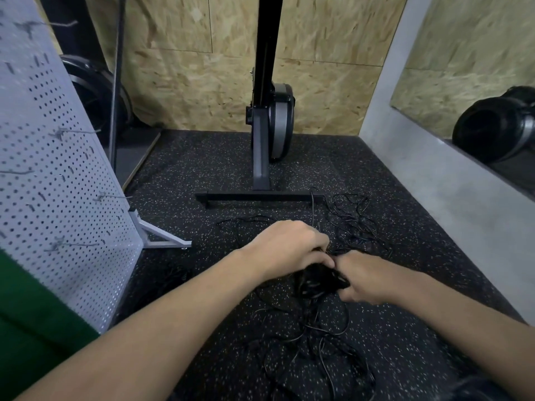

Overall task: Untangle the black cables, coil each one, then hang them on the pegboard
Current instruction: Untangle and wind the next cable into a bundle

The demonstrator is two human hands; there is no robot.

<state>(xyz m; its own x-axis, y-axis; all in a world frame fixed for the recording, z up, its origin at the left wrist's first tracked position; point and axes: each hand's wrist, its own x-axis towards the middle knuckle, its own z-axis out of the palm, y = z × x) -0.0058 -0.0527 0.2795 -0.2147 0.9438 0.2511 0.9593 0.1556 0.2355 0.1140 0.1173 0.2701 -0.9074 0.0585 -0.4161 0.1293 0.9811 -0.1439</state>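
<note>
A tangle of thin black cables (351,224) sprawls over the speckled floor, with more loops (315,340) trailing toward me. Between my hands sits a dense black bundle of cable (317,280). My left hand (289,247) curls its fingers round the top of that bundle. My right hand (362,280) grips the bundle's right side, fingers wrapped under it. The white pegboard (55,180) stands at the left on a metal foot, with several bare wire hooks (111,196) sticking out.
An upright rowing machine (270,123) with its black crossbar foot (257,196) stands just beyond the cables. A grey concrete ledge (451,180) runs along the right. OSB walls close the back. A black wheel (95,94) sits behind the pegboard.
</note>
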